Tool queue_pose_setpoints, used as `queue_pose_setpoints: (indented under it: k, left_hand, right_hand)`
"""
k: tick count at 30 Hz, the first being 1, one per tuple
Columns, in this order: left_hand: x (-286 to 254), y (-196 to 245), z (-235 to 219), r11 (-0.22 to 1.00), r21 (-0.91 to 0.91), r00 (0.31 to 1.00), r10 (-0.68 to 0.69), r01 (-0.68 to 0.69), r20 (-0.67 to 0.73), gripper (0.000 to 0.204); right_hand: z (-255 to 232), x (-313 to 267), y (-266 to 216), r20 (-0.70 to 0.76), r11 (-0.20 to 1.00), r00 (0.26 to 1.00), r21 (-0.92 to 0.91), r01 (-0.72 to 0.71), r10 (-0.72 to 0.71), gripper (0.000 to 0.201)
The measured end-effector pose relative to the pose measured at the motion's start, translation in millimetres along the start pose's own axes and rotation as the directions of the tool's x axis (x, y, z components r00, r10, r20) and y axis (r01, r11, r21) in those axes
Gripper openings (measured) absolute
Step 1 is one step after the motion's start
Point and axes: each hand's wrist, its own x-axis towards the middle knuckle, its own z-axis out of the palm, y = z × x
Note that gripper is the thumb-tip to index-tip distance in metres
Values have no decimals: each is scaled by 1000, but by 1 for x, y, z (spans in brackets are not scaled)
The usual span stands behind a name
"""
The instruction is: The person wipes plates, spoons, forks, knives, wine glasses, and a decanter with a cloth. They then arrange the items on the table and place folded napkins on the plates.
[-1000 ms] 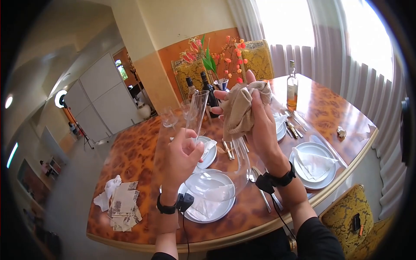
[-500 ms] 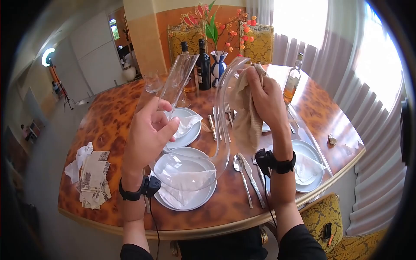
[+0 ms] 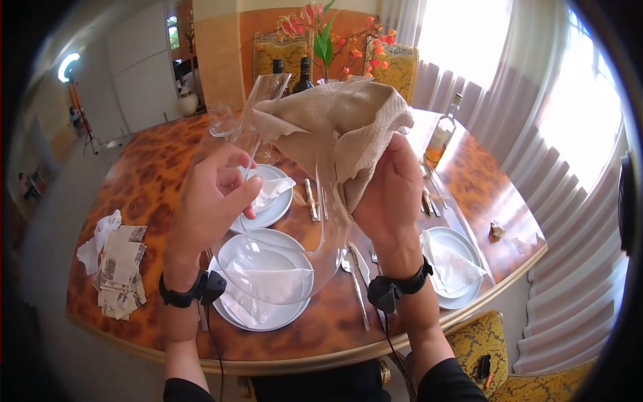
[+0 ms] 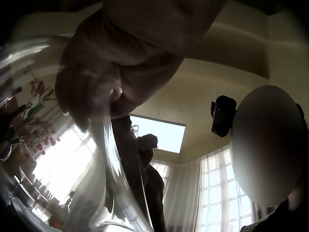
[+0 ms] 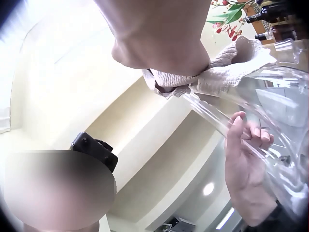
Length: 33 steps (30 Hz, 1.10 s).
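Observation:
A large clear glass vessel (image 3: 268, 281), with a curved tube and a tall neck, is held up above the plates. My left hand (image 3: 213, 197) grips its neck at the left, thumb and fingers curled round the glass. My right hand (image 3: 390, 194) pinches a beige cloth (image 3: 365, 127), which drapes over the vessel's curved tube at the right. In the right wrist view the cloth (image 5: 222, 75) lies against the glass below the right wrist, and the left hand (image 5: 248, 169) shows at the glass tube. The right fingertips are partly hidden by the cloth.
Below the vessel stands a plate (image 3: 298, 311) with a white napkin; another plate (image 3: 479, 281) is at the right. Cutlery (image 3: 360, 295) lies between them. Cards (image 3: 122, 271) lie at the left, a bottle (image 3: 440, 137) stands back right, and a stemless-looking glass (image 3: 221, 119) back left.
The cloth, bunched and then hanging from my right hand, is now spread across the curved glass tube. My right hand has come lower and left. My left hand keeps its grip on the neck.

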Motion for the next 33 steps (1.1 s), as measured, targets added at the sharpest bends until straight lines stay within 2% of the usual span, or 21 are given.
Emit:
queue_pose_setpoints:
  k: [2, 4, 5, 6, 8, 9, 11, 12, 14, 15, 16, 18, 20, 22, 23, 25, 26, 27, 30, 32, 33]
  left_hand:
    - [-3, 3, 1, 1000, -16, 1000, 4, -4, 10, 21]
    - [-5, 5, 3, 998, -1, 997, -61, 61, 57, 26]
    - [-4, 2, 5, 998, -3, 997, -58, 59, 57, 26]
    - [-2, -5, 9, 996, -65, 996, 59, -54, 64, 26]
    - [-1, -9, 11, 978, -127, 983, 173, -164, 67, 27]
    - [-1, -9, 10, 990, -111, 987, 103, -90, 120, 28]
    - [-1, -8, 9, 996, -91, 984, 32, -16, 173, 28]
    - [-1, -5, 10, 999, -40, 985, 6, 1, 172, 28]
    - [-2, -3, 11, 1000, 9, 985, -20, 19, 169, 28]
    - [-3, -3, 12, 998, 57, 988, -1, -8, 156, 28]
    - [-4, -2, 13, 994, 106, 989, 18, -34, 144, 28]
    - [-8, 2, 14, 993, 114, 988, 7, -25, 152, 28]
    - [-10, 6, 13, 993, 121, 987, -2, -17, 158, 28]
    - [-11, 6, 12, 1000, 0, 978, -29, 30, 208, 28]
    - [-11, 5, 12, 999, 1, 977, -33, 33, 209, 28]
    - [-8, -1, 10, 984, -162, 960, -26, 74, 278, 29]
    - [-8, -3, 9, 984, -161, 960, -29, 76, 278, 29]
    - [-8, -5, 8, 979, -191, 951, -14, 76, 309, 29]
    - [-9, 0, 9, 977, -187, 942, -31, 99, 334, 29]
    - [-9, 2, 10, 981, -152, 942, -65, 120, 329, 30]
    - [-9, 2, 10, 987, -128, 943, -53, 100, 327, 31]
  right_hand:
    - [-1, -4, 4, -40, 999, 999, -36, -13, 11, 40]
    - [0, -3, 7, 93, 971, 994, -235, -41, 64, 35]
    - [5, -5, 11, 25, 941, 999, -337, -28, 38, 33]
    - [4, -6, 14, 25, 914, 999, -406, -15, 28, 33]
    - [10, -8, 13, 9, 860, 1000, -510, 28, -27, 32]
    - [15, -8, 12, 3, 838, 999, -543, 41, -47, 31]
    - [23, -9, 9, -135, 761, 986, -649, -10, -102, 28]
    - [19, -7, 12, -136, 760, 985, -649, -11, -102, 28]
    - [8, -5, 18, -10, 461, 950, -876, 141, -311, 39]
    - [9, -6, 18, -11, 461, 950, -876, 141, -311, 39]
    - [10, -8, 17, -157, 483, 936, -876, 15, -314, 40]
    - [12, -10, 14, -303, 509, 899, -854, -109, -316, 40]
    - [15, -11, 11, -364, 679, 896, -727, -103, -253, 42]
    - [14, -15, 10, -343, 668, 903, -739, -88, -260, 41]
    - [8, -17, 8, -277, 623, 928, -779, -67, -248, 42]
    - [16, -20, 9, -239, 642, 941, -766, -29, -242, 40]
    - [19, -22, 9, -219, 652, 946, -758, -11, -239, 40]
    - [20, -17, 10, -31, 553, 937, -814, 178, -347, 36]
    - [27, -12, 8, 129, 446, 895, -831, 333, -427, 30]
    - [31, -10, 7, 44, 565, 907, -770, 297, -418, 31]
    - [31, -10, 6, 44, 565, 908, -770, 297, -417, 31]
